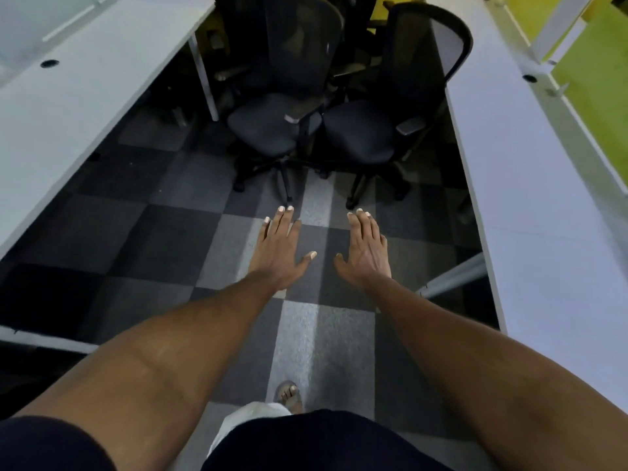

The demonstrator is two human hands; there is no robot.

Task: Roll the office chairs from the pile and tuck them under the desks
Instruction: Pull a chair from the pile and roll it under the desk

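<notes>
Two black mesh-back office chairs stand side by side at the far end of the aisle, the left chair (272, 130) and the right chair (363, 134), with more chairs packed behind them. Both my arms stretch forward over the floor. My left hand (280, 251) and my right hand (367, 253) are flat, palms down, fingers straight, holding nothing. They hover short of the chairs' wheeled bases. A long white desk (78, 96) runs along the left and another white desk (530, 198) along the right.
Grey checkered carpet tiles (190, 232) cover the aisle between the desks. A white desk leg (204, 73) stands near the left chair. Green partition panels (591, 83) back the right desk. My sandalled foot (289, 396) shows below.
</notes>
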